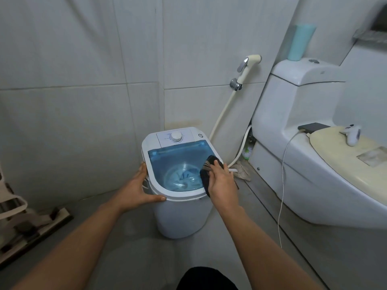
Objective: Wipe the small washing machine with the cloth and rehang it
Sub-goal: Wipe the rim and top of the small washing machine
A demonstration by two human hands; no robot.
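- small washing machine (pixel 180 214): landmark. white tub with a translucent blue lid (pixel 178 158) and a dial (pixel 176 136) at the back; stands on the grey floor (pixel 125 248) close to the tiled wall (pixel 83 91).
- cloth (pixel 206 176): dark, bunched on the machine's right rim, under the right hand. judged soft, light and limp; best held bunched in the palm so it does not trail.
- right hand (pixel 221 182): grip closed over the cloth, pressing it on the rim.
- left hand (pixel 140 190): grip spread open, holding nothing, braced flat on the machine's left side, thumb on the front rim.
- machine judged light and liable to slide on smooth tile, hence the bracing; lid looks slick, rigid plastic.
- toilet (pixel 293 143): right of the machine, white cable (pixel 281 185) hanging from it.
- spray hose (pixel 249 65): on the wall behind the machine, to its right.
- hanging place for the cloth: not visible.
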